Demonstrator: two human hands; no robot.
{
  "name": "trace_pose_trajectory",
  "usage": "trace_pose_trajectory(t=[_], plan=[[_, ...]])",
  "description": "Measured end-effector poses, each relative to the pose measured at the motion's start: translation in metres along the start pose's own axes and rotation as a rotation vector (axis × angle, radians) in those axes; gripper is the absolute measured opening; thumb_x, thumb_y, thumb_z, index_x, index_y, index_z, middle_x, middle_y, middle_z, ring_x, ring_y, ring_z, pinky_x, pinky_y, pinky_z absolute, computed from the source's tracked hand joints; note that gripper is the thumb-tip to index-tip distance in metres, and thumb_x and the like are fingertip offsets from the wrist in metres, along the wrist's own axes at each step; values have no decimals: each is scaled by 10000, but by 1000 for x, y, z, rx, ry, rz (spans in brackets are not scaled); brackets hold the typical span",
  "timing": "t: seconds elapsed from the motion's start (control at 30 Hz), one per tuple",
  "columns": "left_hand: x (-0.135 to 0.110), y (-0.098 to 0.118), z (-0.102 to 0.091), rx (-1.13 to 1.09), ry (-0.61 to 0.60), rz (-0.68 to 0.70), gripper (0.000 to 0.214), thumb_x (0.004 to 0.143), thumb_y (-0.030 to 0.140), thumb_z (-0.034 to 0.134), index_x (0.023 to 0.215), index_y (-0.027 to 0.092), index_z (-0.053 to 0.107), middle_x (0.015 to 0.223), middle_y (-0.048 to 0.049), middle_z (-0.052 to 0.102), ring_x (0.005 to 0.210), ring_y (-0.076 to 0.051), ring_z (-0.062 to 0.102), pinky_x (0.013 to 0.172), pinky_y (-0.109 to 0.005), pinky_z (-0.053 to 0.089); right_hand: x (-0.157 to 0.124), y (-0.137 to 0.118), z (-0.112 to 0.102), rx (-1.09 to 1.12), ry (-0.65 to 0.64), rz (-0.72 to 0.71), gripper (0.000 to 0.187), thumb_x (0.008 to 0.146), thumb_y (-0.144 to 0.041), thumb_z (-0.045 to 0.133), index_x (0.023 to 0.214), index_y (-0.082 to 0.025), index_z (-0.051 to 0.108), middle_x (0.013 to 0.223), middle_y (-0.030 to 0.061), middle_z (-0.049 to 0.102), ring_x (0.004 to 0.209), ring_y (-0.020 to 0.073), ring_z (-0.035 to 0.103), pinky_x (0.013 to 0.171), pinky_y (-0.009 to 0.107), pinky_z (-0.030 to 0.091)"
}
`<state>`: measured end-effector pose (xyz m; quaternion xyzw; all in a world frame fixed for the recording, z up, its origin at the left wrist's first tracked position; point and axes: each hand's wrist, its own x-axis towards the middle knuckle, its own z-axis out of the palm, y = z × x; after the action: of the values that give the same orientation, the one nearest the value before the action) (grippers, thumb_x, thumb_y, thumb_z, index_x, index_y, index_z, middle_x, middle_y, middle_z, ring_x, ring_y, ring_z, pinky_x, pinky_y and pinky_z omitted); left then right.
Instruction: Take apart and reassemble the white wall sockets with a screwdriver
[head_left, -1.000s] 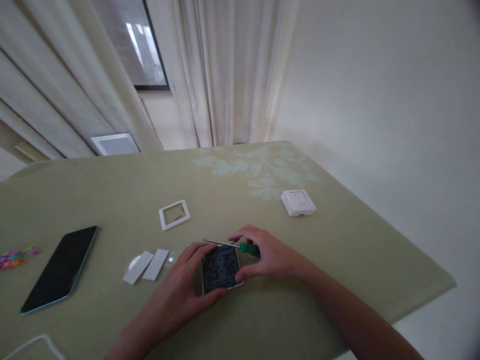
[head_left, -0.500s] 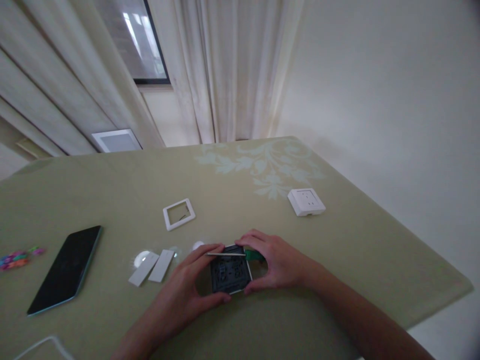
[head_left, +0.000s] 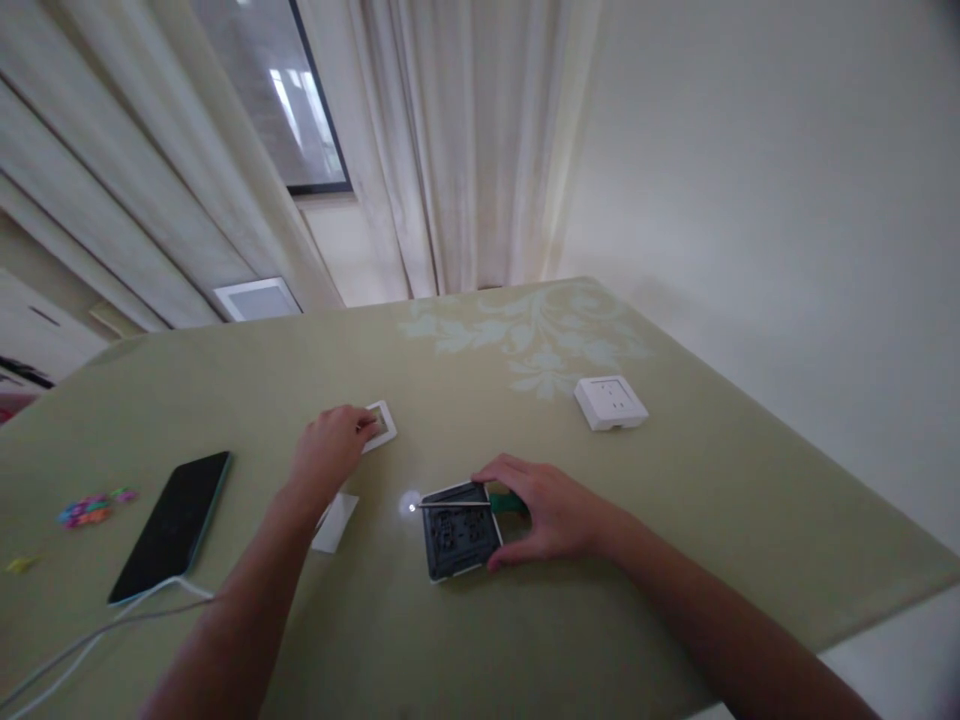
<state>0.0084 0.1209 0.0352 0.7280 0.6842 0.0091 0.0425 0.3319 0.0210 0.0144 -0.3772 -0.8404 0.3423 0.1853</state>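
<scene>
My right hand [head_left: 551,512] grips the edge of a dark square wall-switch body [head_left: 459,545] with a white rim, its inner side up. The same hand holds a screwdriver [head_left: 457,504] with a green handle, its shaft lying across the body's upper part. Further off on the left, my left hand [head_left: 336,445] has its fingers pinched at the opening of a white switch frame [head_left: 386,428]. What sits between those fingertips is hidden. Under the left wrist lies a white cover plate [head_left: 335,523], partly covered by the arm.
A white wall socket [head_left: 611,402] rests on the right side of the table [head_left: 600,640]. Left are a dark tablet [head_left: 172,525], a white cable [head_left: 112,625] and small colourful pieces [head_left: 94,510]. A bright spot [head_left: 411,505] shows beside the switch body.
My left hand has let go of the switch body and moved forward and left to the white frame. My right hand keeps the body and screwdriver. The view has shifted slightly left.
</scene>
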Motion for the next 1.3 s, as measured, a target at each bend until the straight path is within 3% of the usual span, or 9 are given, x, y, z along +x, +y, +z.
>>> trace_pose_trajectory(t=[0.27,0.4,0.47,0.57,0.67,0.77,0.83,1.0,1.3], plan=[[1,3,15,65,-8,76,269,1001,256,548,970,192,807,1077,-149,797,1017,-325,749,843,-368,532,-1,-1,1,-39,21,-19,857,709,-577,913,1407,-172,624,1367,162,696,1201,337,698,1039,440,526],[-12,9,15,44,59,100,300,1047,203,424,1077,141,715,1111,-180,759,1044,-313,722,889,-392,533,-1,1,1,-46,16,-20,862,718,-579,907,1422,-177,615,1381,163,690,1214,343,693,1051,449,520],[-30,13,16,-70,122,134,294,1075,247,397,1141,159,669,1115,-146,752,1008,-285,717,878,-379,538,-1,1,0,-43,7,-14,864,724,-579,904,1431,-183,605,1389,159,684,1215,345,690,1044,457,521],[-64,16,21,-537,231,314,247,1068,371,500,1069,212,688,1035,-75,741,935,-234,700,840,-330,544,-1,0,-3,0,14,-11,840,714,-568,918,1401,-185,622,1363,143,693,1198,327,688,1028,437,520],[-90,16,26,-815,93,436,237,1058,373,561,1034,243,757,959,-40,730,880,-190,702,775,-268,546,-1,0,-7,100,61,24,763,732,-564,915,1340,-182,660,1303,129,717,1139,288,691,982,396,523],[-99,17,29,-921,-92,515,232,1064,326,566,1114,280,787,1006,-32,756,911,-173,725,792,-244,558,-1,5,-10,213,99,67,628,829,-561,845,1310,-193,678,1264,110,727,1073,246,689,907,353,522],[-100,20,29,-948,-144,504,182,1041,316,617,1085,285,790,1001,-18,783,912,-172,744,805,-239,567,-1,8,-11,267,103,84,562,872,-539,811,1305,-205,679,1265,95,725,1059,226,678,884,333,511],[-101,26,27,-950,-124,487,71,962,277,744,908,273,790,852,30,802,788,-152,757,734,-207,563,0,12,-11,315,102,117,528,879,-523,806,1290,-212,690,1210,62,740,880,168,617,796,304,477],[-106,31,25,-868,4,614,180,1030,219,628,999,260,801,948,-34,792,833,-167,760,737,-230,589,0,14,-11,311,99,105,537,889,-527,795,1299,-198,683,1198,68,743,850,157,599,778,298,475]])
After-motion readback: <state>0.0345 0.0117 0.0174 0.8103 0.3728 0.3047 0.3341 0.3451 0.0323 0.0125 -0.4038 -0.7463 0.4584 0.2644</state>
